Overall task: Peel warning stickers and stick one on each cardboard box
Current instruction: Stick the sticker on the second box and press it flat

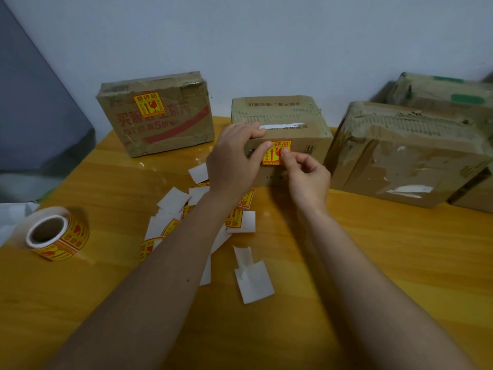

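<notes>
Left hand (pixel 234 158) and right hand (pixel 306 177) raised, fingers curled

A pale, bluish-white wall (pixel 266 36) is seen behind the wooden table (pixel 386 263), whose glossy honey-coloured top is lit evenly, with soft glare near its far edge. To the left of the table, a dark grey panel (pixel 34 108) is leaned or set at a slant against the wall.
</notes>
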